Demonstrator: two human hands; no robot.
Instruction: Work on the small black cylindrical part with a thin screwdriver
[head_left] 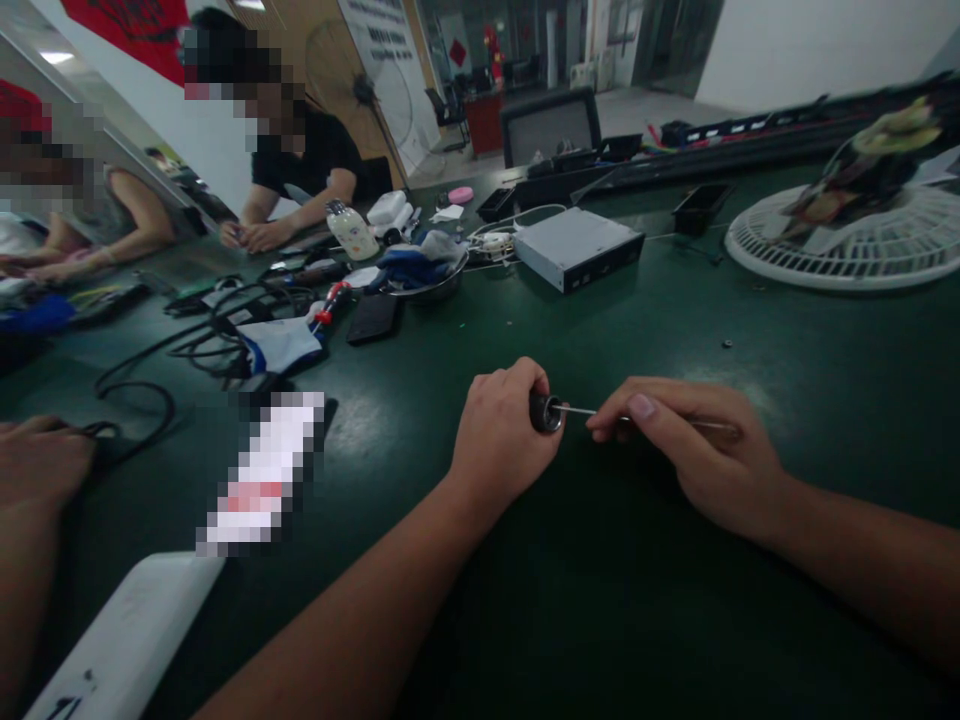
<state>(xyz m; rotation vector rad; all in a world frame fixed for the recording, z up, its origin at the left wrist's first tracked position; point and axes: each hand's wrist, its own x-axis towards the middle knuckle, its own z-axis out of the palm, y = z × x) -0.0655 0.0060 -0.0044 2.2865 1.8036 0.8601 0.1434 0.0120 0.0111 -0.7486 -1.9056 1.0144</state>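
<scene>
My left hand [504, 425] is closed around a small dark cylindrical part [545, 413] with a shiny metal ring at its open end, which faces right. Most of that part is hidden in my fist, so its kind does not show. From the right, my right hand [690, 440] grips a screwdriver [581, 410] with a thin metal shaft and a brownish handle. The shaft's tip reaches the ringed opening; how deep it goes I cannot tell. Both hands are just above the dark green table [600, 610].
A silver disc drive [574, 243] lies beyond my hands, a white fan grille [840, 245] at far right. A small nut-like piece [727, 344] rests nearby. Left are a red-handled screwdriver [331, 302], black cables [150, 390], a phone [266, 470] and another person's hand [45, 460]. People sit across.
</scene>
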